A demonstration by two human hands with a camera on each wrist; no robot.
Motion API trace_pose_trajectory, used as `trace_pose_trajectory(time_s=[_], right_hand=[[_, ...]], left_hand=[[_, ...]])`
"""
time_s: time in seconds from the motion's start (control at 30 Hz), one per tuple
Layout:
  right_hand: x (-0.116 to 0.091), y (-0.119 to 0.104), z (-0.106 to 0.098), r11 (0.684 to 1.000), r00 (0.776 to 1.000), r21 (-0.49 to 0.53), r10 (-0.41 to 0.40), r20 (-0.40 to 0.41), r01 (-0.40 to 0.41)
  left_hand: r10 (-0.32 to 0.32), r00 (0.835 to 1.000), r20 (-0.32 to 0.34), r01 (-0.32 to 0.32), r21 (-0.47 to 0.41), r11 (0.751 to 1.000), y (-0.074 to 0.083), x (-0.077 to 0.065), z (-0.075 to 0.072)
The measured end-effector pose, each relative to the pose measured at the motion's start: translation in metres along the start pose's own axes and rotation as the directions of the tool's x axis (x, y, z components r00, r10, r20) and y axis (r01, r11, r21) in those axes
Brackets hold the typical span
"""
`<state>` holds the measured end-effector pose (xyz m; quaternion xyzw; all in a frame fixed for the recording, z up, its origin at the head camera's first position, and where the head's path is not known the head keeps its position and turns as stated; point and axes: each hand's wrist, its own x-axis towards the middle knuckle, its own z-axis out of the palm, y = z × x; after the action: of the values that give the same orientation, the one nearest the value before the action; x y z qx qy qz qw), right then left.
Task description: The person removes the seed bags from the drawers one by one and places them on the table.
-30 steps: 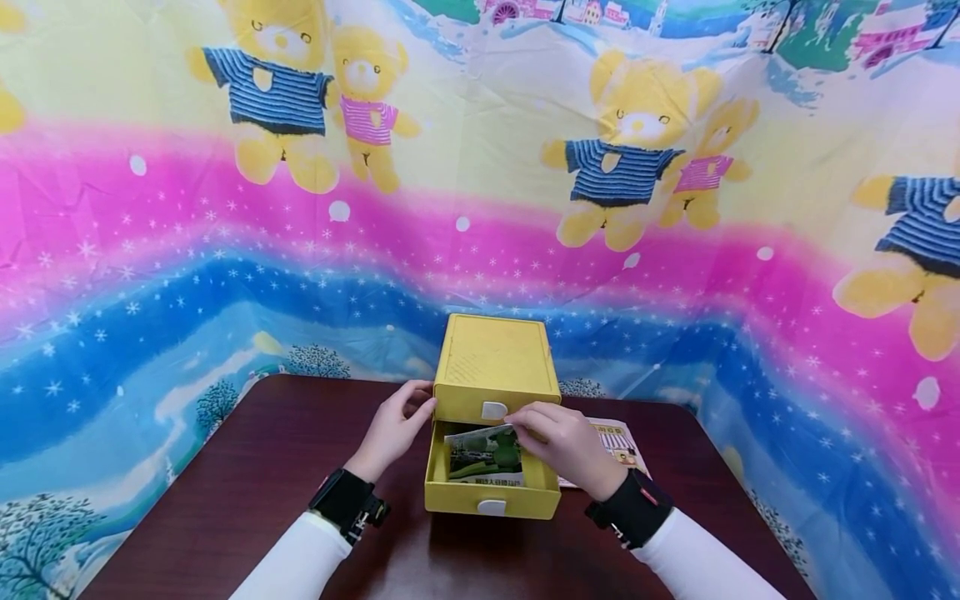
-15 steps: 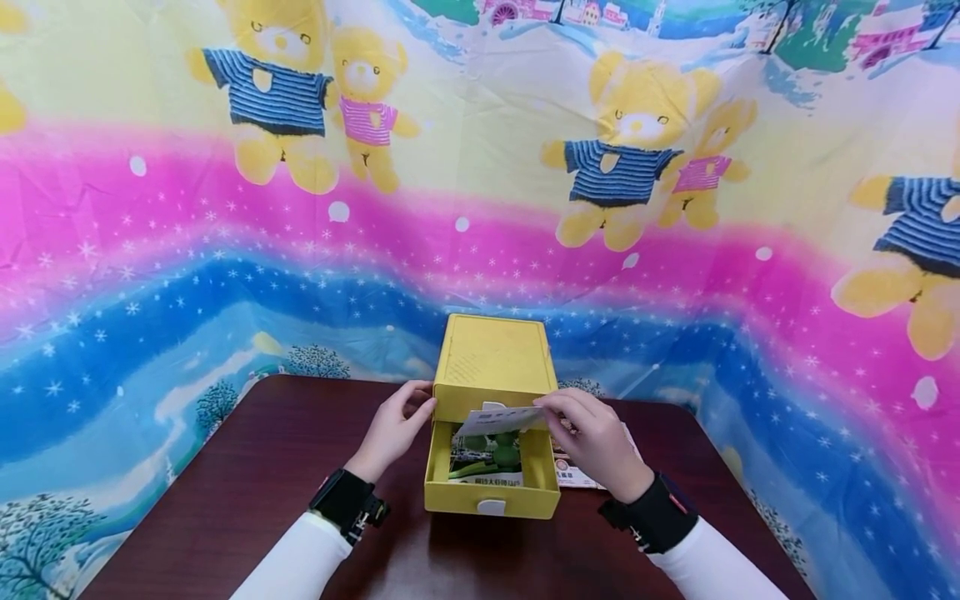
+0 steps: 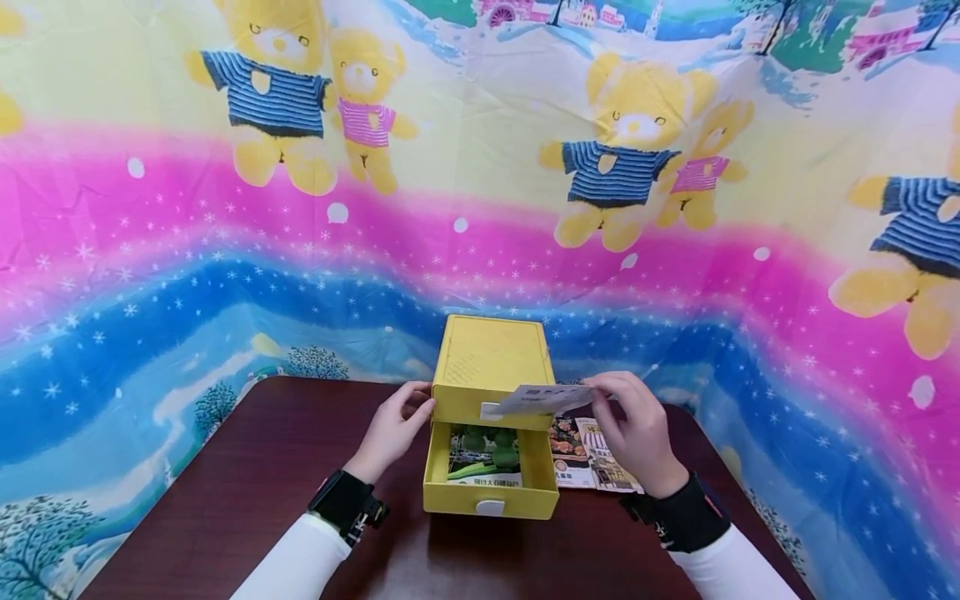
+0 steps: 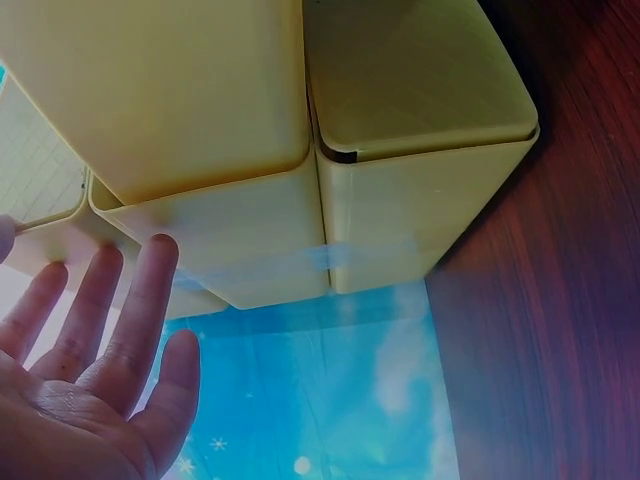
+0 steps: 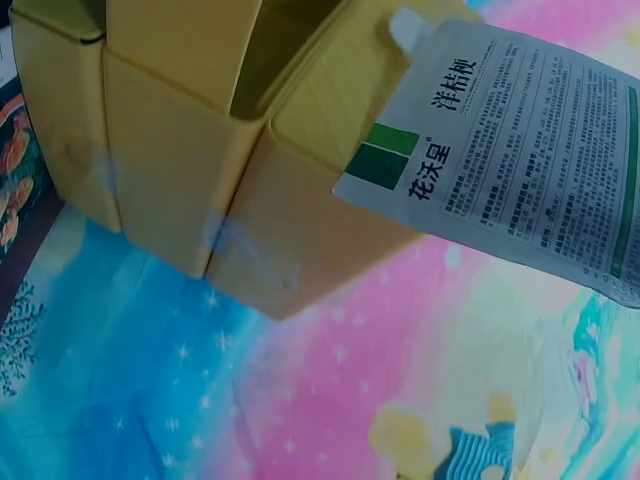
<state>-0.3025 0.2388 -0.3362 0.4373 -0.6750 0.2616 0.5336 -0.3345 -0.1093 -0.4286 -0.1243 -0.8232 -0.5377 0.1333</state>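
My right hand [image 3: 636, 425] pinches a seed packet [image 3: 542, 399] by its right end, in front of the upper part of a yellow drawer unit [image 3: 495, 354]. In the right wrist view the packet's white, printed back [image 5: 520, 160] has a green band; the hand itself is out of that view. Beneath it, a yellow drawer [image 3: 491, 502] is pulled out, with a packet picturing green gourds [image 3: 483, 454] lying inside. My left hand [image 3: 396, 429] rests its fingertips at the unit's left side. Its fingers [image 4: 140, 310] are spread and loosely extended in the left wrist view.
Right of the drawer, flower-pictured packets [image 3: 572, 462] and one with a striped-awning drawing [image 3: 609, 454] lie on the dark wooden table [image 3: 300, 483]. A bear-patterned cloth [image 3: 465, 167] hangs around the table's back and sides.
My right hand has lifted the seed packet out of the open drawer and moved it up and right, turning its white back into view. The left hand has stayed in place.
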Motion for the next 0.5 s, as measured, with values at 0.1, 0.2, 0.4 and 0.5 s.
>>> trace_pose_trajectory(time_s=[0.1,0.2,0.4,0.5], right_hand=[[-0.003,0.005,-0.005,1.0,0.999,-0.014,-0.002,-0.036,0.001],[-0.004,0.007,-0.01,1.0,0.997,-0.023,-0.005,-0.072,0.004],[0.002,0.009,-0.025,0.999,0.988,-0.042,0.02,-0.15,-0.027],[0.004,0.009,-0.033,0.997,0.984,-0.059,0.038,-0.176,-0.049]], left_hand=[[-0.001,1.0,0.004,0.001,-0.007,1.0,-0.001,0.0,0.0],[-0.001,1.0,0.004,0.001,-0.008,1.0,-0.001,0.0,-0.001],[-0.003,1.0,0.004,0.003,-0.003,1.0,0.0,0.0,0.0],[0.004,1.0,0.0,-0.004,-0.005,1.0,0.0,0.0,0.0]])
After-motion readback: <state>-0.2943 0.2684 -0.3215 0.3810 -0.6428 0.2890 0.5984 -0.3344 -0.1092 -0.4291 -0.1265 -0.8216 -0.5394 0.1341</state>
